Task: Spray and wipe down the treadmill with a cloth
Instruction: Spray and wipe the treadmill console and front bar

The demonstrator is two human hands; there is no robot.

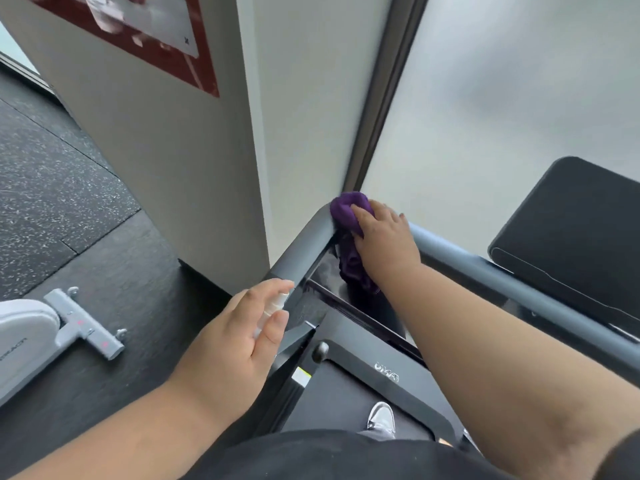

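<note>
Treadmill (349, 386) black w/ grey rail, purple cloth (346, 211) bunched

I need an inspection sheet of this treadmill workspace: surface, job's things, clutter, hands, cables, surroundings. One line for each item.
Surface: grey treadmill handrail, corner bend being wiped; glossy black panel below it.
Job's things: purple cloth pressed on the rail corner; small clear spray bottle, mostly hidden by fingers.
Clutter: nothing seen.
Hands: right hand holds the cloth against the rail; left hand holds the spray bottle.
Cables: nothing seen.
Surroundings: white pillar with a red poster, frosted window, speckled rubber floor, grey machine foot at left, dark console at right.
</note>
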